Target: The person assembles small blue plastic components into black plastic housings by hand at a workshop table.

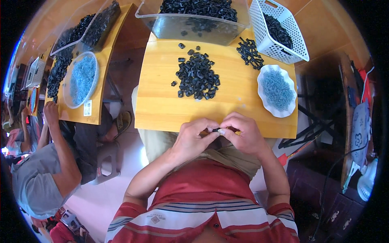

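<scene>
Black small part [216,130] pinched between left hand [194,135] and right hand [243,133], both grips closed on it, at wooden table [162,109] near edge

Your fingers hide most of the small black part [216,130]; the bin [194,24] is cut off at the top edge.

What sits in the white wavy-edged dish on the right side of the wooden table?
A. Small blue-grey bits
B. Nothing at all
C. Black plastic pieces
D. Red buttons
A: the white wavy-edged dish holds a heap of small blue-grey bits, while the black plastic pieces lie piled directly on the wooden table to its left.
</scene>
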Demonstrator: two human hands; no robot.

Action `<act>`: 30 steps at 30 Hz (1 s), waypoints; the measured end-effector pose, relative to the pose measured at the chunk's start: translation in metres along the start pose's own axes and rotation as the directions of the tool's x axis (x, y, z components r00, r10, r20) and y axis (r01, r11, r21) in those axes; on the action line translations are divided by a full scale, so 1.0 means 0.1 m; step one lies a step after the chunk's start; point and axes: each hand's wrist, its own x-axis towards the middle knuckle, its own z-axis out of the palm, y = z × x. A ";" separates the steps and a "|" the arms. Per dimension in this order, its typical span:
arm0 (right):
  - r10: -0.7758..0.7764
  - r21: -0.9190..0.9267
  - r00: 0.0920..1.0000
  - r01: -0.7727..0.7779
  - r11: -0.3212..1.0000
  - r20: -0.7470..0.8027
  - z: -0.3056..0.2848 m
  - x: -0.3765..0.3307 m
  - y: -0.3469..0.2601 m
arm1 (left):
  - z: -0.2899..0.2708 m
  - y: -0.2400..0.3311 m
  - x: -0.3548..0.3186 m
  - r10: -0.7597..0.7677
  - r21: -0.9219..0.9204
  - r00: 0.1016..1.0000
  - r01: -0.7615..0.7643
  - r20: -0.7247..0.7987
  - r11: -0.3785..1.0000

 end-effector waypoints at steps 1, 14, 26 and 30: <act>-0.003 -0.003 1.000 0.004 1.000 0.008 0.00 0.01 -0.01 | -0.01 -0.01 -0.01 -0.015 -0.015 1.000 0.015 -0.005 1.000; -0.150 -0.169 0.983 0.131 0.977 -0.104 0.15 0.65 -0.16 | -0.15 -0.25 -0.15 -0.099 -0.232 0.966 0.042 -0.238 0.972; -0.270 -0.706 0.931 0.361 0.610 0.244 0.59 1.67 -0.26 | -0.26 -0.26 -0.33 -0.189 -0.331 0.929 0.078 -0.318 0.940; -0.195 -0.740 0.928 0.371 0.561 0.318 0.65 1.75 -0.24 | -0.31 -0.24 -0.33 -0.114 -0.248 0.928 0.024 -0.355 0.968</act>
